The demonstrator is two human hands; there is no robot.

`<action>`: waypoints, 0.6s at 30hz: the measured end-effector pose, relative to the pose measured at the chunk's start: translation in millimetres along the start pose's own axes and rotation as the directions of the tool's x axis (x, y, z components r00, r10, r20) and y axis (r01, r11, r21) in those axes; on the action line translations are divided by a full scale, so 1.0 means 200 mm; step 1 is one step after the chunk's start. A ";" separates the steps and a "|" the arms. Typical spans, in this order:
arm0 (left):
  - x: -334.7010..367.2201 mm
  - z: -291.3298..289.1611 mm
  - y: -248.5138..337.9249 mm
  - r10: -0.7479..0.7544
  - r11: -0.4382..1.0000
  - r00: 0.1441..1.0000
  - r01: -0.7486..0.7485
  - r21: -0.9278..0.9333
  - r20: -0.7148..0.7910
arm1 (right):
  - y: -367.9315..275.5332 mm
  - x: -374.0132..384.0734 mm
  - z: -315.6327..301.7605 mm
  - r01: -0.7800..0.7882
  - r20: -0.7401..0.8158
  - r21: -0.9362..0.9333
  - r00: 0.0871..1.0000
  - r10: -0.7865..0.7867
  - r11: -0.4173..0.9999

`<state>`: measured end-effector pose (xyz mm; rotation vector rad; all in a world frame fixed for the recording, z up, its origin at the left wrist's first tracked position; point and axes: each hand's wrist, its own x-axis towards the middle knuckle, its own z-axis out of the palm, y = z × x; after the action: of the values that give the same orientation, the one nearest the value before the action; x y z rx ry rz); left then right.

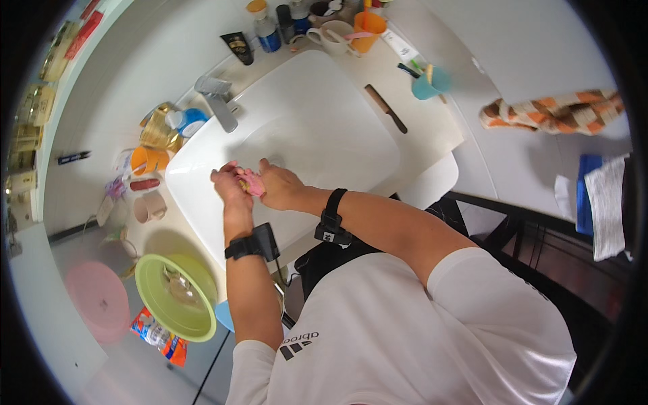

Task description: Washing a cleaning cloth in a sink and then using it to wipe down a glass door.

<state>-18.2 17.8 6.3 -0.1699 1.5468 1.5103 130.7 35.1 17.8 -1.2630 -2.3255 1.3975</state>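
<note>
Over the left part of a white washbasin (364,145), both of my hands grip a small crumpled pink cloth (254,184) with a bit of yellow showing. My left hand (233,187) is closed on its left side, while my right hand (282,187) holds the right side, the two nearly touching. Fingers cover much of the cloth. Each wrist wears a black strap with a small box. Beyond my hands, a chrome faucet (217,104) stands at the basin's back left rim; I cannot make out any running water.
A brown comb (386,109) and teal cup (430,83) are on the right counter. Bottles, a white mug (331,38) and an orange cup (368,34) line the back. Left are another orange cup (148,160), a beige mug (149,206) and a green tub (144,287). A checked towel (550,113) hangs right.
</note>
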 end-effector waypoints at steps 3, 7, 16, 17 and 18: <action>-0.09 -0.01 0.03 -0.032 0.999 0.995 0.031 0.005 0.099 | -0.04 -0.02 -0.04 -0.049 -0.077 0.155 0.995 0.061 0.987; -0.12 -0.03 -0.01 -0.083 0.996 0.946 0.066 0.063 0.314 | -0.15 -0.05 -0.13 0.025 -0.081 0.091 0.997 -0.018 0.996; -0.30 0.10 0.15 0.138 0.874 0.901 -0.306 0.378 0.411 | -0.20 -0.26 -0.16 -0.016 -0.315 0.217 0.945 0.085 0.976; -0.28 0.12 0.16 0.123 0.867 0.894 -0.308 0.391 0.430 | -0.17 -0.26 -0.19 -0.017 -0.351 0.212 0.932 0.093 0.977; -0.27 0.15 0.16 0.116 0.864 0.882 -0.317 0.392 0.457 | -0.15 -0.27 -0.21 0.002 -0.430 0.230 0.897 0.100 0.973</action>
<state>5.2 23.3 71.7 0.5956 1.5473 1.1997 169.9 17.2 79.4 -1.4013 -1.7932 1.1924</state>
